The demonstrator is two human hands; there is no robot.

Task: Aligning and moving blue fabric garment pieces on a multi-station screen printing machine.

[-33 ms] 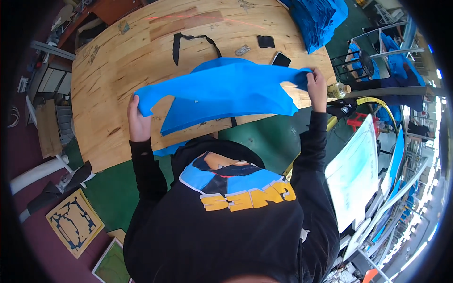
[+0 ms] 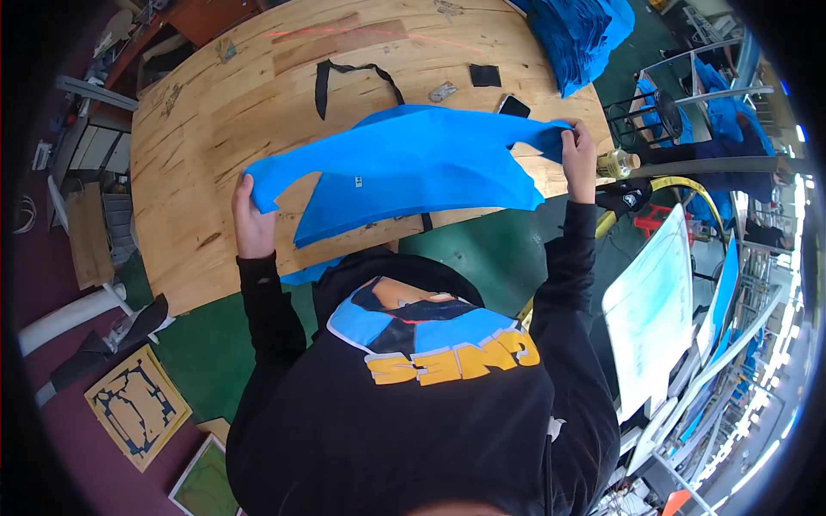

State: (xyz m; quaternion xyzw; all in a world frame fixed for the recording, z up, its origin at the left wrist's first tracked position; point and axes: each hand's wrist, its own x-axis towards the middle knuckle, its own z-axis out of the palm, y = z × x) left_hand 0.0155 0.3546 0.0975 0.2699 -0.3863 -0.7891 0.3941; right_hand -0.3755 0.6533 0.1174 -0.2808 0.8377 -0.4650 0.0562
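Stretched between my hands is a bright blue fabric piece (image 2: 413,155) with cut-out notches, raised over the wooden table (image 2: 189,172), with blue cloth draped beneath it and a small pale tag (image 2: 359,182). My left hand (image 2: 254,215) pinches its left end, thumb on top. My right hand (image 2: 578,155) grips the narrow right end, fingers closed on it. Beyond the fabric lie a black strip (image 2: 322,90), a small black square (image 2: 484,75), a small grey object (image 2: 443,91) and a phone (image 2: 514,106). Whether the lower cloth is a separate piece I cannot tell.
A tall blue fabric stack (image 2: 576,39) sits at the table's far right. A bottle (image 2: 618,163) is beside the right edge. Right of me are white boards (image 2: 645,310), a stool (image 2: 664,112) and metal frames. Rolls (image 2: 64,318) and a patterned board (image 2: 138,404) are on the left.
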